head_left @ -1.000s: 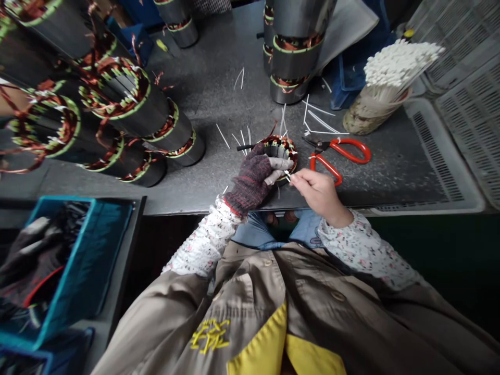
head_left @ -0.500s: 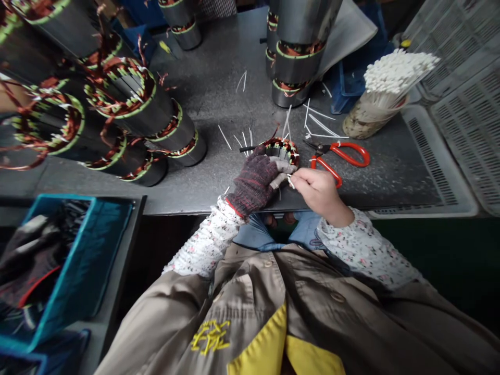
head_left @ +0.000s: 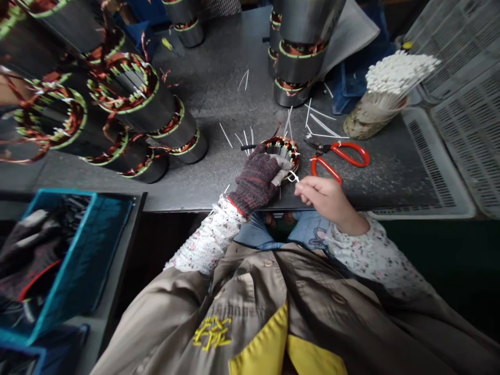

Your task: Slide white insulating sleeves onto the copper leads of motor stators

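Right hand (head_left: 326, 202) had just backed off a little toward the near right of the wound ring (head_left: 289, 148), and a white loop opened up between the hands. Read: the white tie (head_left: 296, 178) looked looped but not yet drawn tight. Ring itself sat on the tabletop (head_left: 219, 88), copper winding end up, left hand (head_left: 255, 179) partly over it.

Fingers: right thumb and forefinger pinched the tie, just off the ring's near rim. Left gloved fingers lay bent over that near rim; couldn't tell if they pinched anything.

Surface: dark, scuffed. Relative to the ring, red-handled cutters (head_left: 322, 148) lay just to the right, loose white strips (head_left: 322, 124) beyond them, cup (head_left: 357, 120) packed with white strips further right. Metal cylinders (head_left: 172, 122) with copper windings stood to the left, another stack (head_left: 300, 65) behind.

Room: perforated white crates (head_left: 464, 140) stood far right of the ring; teal bin (head_left: 107, 234) was low on the left, with a glove (head_left: 33, 265) inside.
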The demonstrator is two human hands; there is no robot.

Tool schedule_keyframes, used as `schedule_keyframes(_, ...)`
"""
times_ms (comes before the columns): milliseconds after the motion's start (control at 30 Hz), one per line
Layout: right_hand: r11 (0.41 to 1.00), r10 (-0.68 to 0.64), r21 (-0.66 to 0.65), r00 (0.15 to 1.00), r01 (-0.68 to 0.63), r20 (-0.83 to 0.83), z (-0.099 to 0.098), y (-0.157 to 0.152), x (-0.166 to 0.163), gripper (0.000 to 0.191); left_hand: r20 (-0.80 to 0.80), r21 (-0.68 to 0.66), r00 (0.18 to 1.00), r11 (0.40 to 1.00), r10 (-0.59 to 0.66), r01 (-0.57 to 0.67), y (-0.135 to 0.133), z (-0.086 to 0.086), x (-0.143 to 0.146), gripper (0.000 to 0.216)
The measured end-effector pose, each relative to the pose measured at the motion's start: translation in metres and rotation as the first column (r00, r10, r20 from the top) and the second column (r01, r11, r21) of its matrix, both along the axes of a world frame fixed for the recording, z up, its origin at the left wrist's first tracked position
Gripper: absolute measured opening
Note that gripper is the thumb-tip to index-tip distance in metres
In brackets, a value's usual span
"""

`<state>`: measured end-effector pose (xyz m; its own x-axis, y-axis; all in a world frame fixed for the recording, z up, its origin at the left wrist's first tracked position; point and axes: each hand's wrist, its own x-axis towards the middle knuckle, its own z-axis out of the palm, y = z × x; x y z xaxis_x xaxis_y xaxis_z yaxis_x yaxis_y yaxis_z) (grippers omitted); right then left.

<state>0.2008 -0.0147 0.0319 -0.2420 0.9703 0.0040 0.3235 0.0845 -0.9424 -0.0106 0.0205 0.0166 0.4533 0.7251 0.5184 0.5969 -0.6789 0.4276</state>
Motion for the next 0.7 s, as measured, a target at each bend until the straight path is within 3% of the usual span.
schedule_keyframes(167,0.983,-0.125,0.111,0.979,0.144,-0.162,0.012,-0.006,-0.002,0.043,0.016,0.041,1.000,0.999,-0.010,0.009,0.002,-0.005,0.001,0.024)
schedule_keyframes(267,0.969,-0.089,0.213,0.980,0.127,-0.180,0.017,-0.003,-0.004,0.043,0.041,0.018,0.999,1.000,0.001,-0.002,0.000,-0.007,0.001,0.031)
schedule_keyframes(367,0.996,0.017,0.092,0.934,0.017,-0.358,0.008,-0.008,-0.008,0.048,0.058,0.000,0.998,1.000,0.006,-0.006,-0.001,-0.008,0.002,0.040)
schedule_keyframes(433,0.999,-0.016,-0.048,0.885,-0.008,-0.465,0.002,-0.015,-0.007,0.048,0.057,0.004,0.998,1.000,0.011,-0.012,-0.002,-0.008,0.002,0.042)
schedule_keyframes(567,0.983,-0.175,-0.143,0.826,0.116,-0.535,0.006,-0.010,-0.008,0.049,0.063,0.026,0.998,0.999,0.022,-0.023,-0.001,-0.008,0.005,0.042)
schedule_keyframes(700,0.970,-0.244,-0.158,0.756,0.186,-0.608,0.010,0.031,-0.039,0.048,0.046,-0.016,0.999,1.000,-0.013,0.014,0.002,-0.012,0.006,0.050)
